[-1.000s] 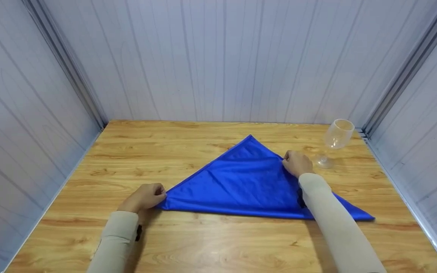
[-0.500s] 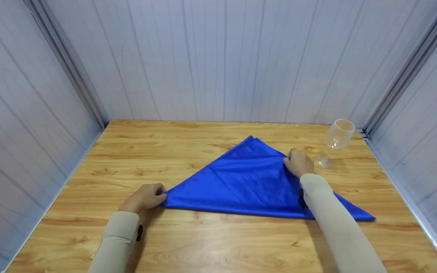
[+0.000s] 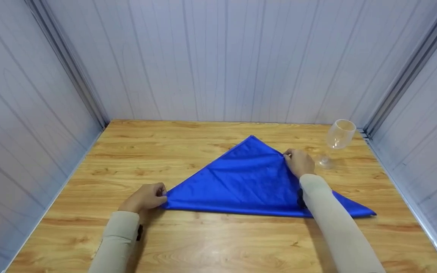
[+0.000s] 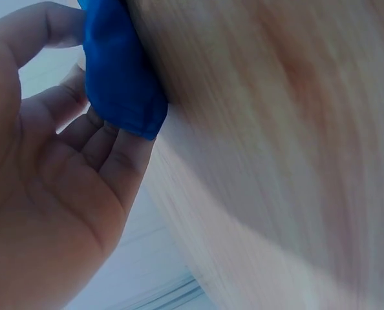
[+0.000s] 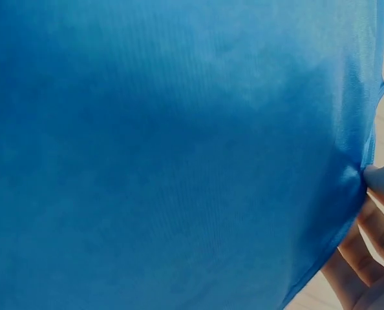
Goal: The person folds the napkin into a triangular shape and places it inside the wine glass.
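A shiny blue cloth, folded into a triangle, lies on the wooden table with its peak toward the back wall. At its left corner my left hand pinches the fabric; the left wrist view shows the corner between thumb and fingers. My right hand pinches the right slanting edge partway below the peak. In the right wrist view the thumb presses on that edge, and the cloth fills most of the picture. My right forearm hides part of the cloth near its right corner.
A clear wine glass stands upright on the table, just beyond my right hand at the back right. Pale panelled walls close off the back and both sides.
Both hands keep nearly the same places. The layers at the cloth's peak slipped slightly apart half a second ago and now line up. Small wrinkles have shifted, and the right corner lifted a little.
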Motion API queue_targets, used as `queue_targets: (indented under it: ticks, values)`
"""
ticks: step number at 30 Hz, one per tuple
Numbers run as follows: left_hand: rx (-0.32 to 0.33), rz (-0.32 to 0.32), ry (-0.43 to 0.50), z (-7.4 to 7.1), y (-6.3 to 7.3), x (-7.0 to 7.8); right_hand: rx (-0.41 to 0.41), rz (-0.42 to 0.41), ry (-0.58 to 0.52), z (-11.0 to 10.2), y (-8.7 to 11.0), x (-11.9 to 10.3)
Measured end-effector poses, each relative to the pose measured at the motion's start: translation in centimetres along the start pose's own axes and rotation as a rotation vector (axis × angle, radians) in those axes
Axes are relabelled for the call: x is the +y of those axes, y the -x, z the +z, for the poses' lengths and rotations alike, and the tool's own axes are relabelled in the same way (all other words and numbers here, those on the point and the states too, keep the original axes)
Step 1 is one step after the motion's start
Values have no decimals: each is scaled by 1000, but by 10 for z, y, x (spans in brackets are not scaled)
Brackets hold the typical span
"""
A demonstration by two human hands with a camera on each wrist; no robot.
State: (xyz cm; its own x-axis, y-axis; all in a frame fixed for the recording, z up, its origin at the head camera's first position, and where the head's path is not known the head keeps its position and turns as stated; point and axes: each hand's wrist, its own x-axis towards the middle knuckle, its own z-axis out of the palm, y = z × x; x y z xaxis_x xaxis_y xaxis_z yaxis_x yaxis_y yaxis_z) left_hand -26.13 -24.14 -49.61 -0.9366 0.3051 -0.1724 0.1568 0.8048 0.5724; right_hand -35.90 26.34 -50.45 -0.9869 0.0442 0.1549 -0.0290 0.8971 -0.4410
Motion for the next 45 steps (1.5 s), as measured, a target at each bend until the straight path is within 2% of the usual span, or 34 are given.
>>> queue_targets:
  ticks: [11, 17, 38, 45]
  values:
    - [0, 45, -17, 0, 0, 0, -38, 24, 4, 3, 0, 9]
    - [-8, 23, -25, 0, -1, 1, -46, 47, -14, 1, 2, 11]
    - [8, -25, -9, 3, -1, 1, -60, 14, -15, 3, -1, 13]
    - [16, -1, -12, 0, 0, 4, -119, -37, -3, -2, 2, 16]
